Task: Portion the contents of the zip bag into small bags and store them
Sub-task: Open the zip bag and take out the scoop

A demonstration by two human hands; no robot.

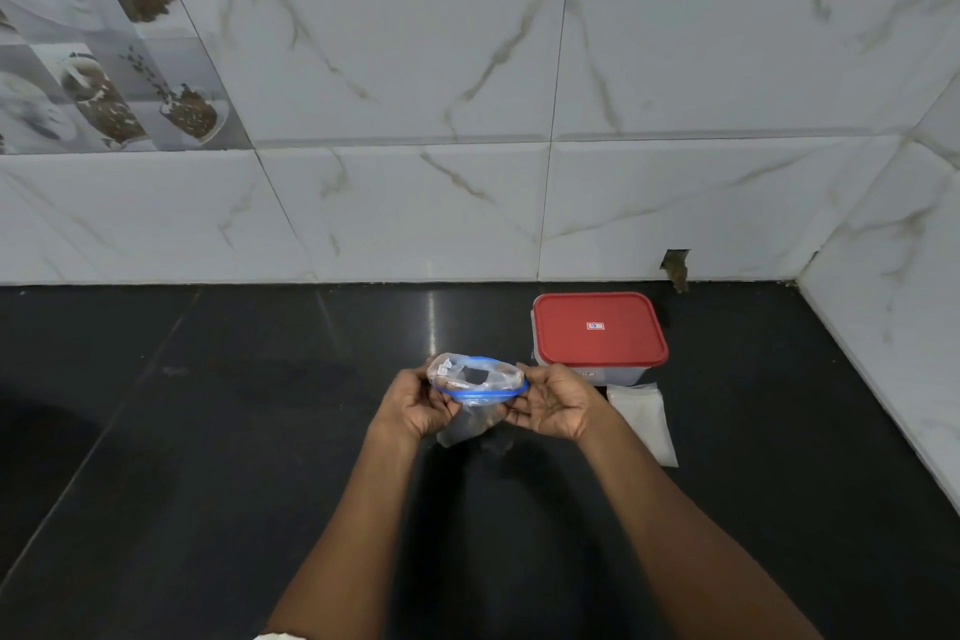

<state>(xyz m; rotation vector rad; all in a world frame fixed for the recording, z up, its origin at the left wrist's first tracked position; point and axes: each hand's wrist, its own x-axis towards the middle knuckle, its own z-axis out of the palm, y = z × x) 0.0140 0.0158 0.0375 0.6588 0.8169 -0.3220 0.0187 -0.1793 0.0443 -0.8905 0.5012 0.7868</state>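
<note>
At the frame's centre the left hand [415,405] and right hand [556,405] each pinch one side of the zip bag [475,382]. They hold its blue-rimmed mouth wide above the counter [208,431], and brown contents show inside. The counter is glossy black stone, catching a streak of light. Just right of the right hand lie the small bags [644,424], flat, partly hidden by the wrist. Just behind them is a clear box [618,374] with a red lid [600,327]. A white marbled wall [415,68] rises behind, with picture tiles [104,68] upper left and a chipped hole [675,268] above the box.
</note>
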